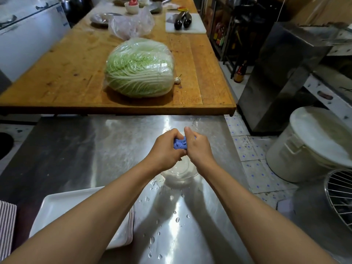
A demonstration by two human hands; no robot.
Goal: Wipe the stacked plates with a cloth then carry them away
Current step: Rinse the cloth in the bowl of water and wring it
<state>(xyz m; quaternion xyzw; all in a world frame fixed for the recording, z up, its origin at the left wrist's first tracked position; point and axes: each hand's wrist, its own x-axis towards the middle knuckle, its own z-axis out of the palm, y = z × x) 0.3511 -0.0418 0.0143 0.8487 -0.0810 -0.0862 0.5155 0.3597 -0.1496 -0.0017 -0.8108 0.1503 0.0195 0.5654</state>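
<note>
A bunched blue cloth (180, 144) is squeezed between both of my hands above the steel table (95, 149). My left hand (165, 147) grips its left end and my right hand (198, 145) grips its right end, fingers curled tight. Under my hands sits a clear glass bowl (181, 175), partly hidden by my wrists. A stack of white rectangular plates (62, 208) lies on the table at the lower left, my left forearm crossing over it.
Water drops (177, 219) dot the steel surface. A wooden table (66, 73) beyond holds a wrapped napa cabbage (139, 67) and a cutting board with eggplants (182, 20). A white lidded bucket (312, 145) and a wire rack (341, 195) stand at right.
</note>
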